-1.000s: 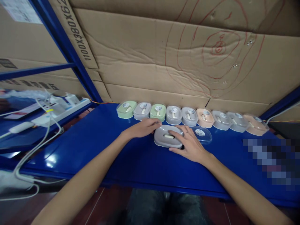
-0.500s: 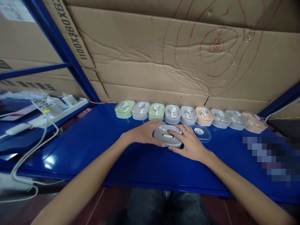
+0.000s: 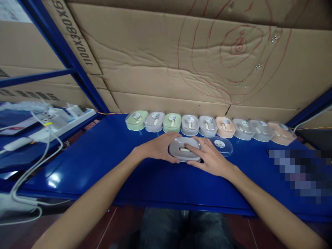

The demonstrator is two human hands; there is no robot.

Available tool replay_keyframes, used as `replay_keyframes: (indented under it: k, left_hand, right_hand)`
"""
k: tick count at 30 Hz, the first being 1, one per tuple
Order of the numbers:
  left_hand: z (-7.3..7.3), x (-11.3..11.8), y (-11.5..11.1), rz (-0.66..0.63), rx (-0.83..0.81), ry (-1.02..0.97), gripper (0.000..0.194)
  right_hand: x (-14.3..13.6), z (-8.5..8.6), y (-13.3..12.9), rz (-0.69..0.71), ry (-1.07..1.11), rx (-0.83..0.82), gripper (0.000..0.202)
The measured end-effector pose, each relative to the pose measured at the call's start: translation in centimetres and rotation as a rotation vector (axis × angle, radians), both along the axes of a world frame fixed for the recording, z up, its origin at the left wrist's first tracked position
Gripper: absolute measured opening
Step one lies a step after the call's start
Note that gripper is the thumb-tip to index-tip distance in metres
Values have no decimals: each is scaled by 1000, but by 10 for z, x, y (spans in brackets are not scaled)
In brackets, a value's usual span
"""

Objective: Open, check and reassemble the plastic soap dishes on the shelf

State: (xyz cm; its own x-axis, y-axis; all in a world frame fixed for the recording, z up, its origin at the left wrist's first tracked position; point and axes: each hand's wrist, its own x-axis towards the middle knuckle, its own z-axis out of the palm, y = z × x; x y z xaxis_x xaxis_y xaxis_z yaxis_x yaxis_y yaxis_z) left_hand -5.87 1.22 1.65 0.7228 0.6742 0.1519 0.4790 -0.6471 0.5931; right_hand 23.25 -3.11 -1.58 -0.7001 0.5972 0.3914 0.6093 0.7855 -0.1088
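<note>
A grey oval box (image 3: 178,144) with a pale bar in its top sits between my two hands at the middle of the blue table. My left hand (image 3: 162,147) is wrapped round the box's left side. On the right side, my right hand (image 3: 211,157) grips the box, its index finger lying on top near the pale bar. Just behind my right hand lies a clear lid (image 3: 225,146) with a round white label, partly hidden by the fingers.
Several lidded boxes in green, grey and peach, such as a green box (image 3: 136,121), line the back of the blue table (image 3: 155,183). Cardboard (image 3: 155,52) stands behind. White cables and a power strip (image 3: 70,121) are at the left; a blurred patch is at the right.
My right index finger has shifted slightly across the top of the box towards its back edge. Both hands keep hold of the box, and the view has moved a little.
</note>
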Motion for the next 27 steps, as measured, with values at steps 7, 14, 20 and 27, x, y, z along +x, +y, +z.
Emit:
replay_keyframes:
  k: [7, 14, 20, 27]
  left_hand:
    - [4, 2, -2, 11, -17, -2, 82]
    - [3, 2, 0, -26, -3, -17, 79]
    - [3, 2, -1, -23, 3, -21, 77]
    - [3, 2, -1, -14, -10, -18, 76]
  right_hand:
    - [0, -2, -1, 6, 2, 14, 61]
    - [0, 0, 0, -7, 12, -26, 61]
    - [1, 2, 0, -18, -30, -43, 61]
    - [1, 1, 1, 6, -15, -48, 61]
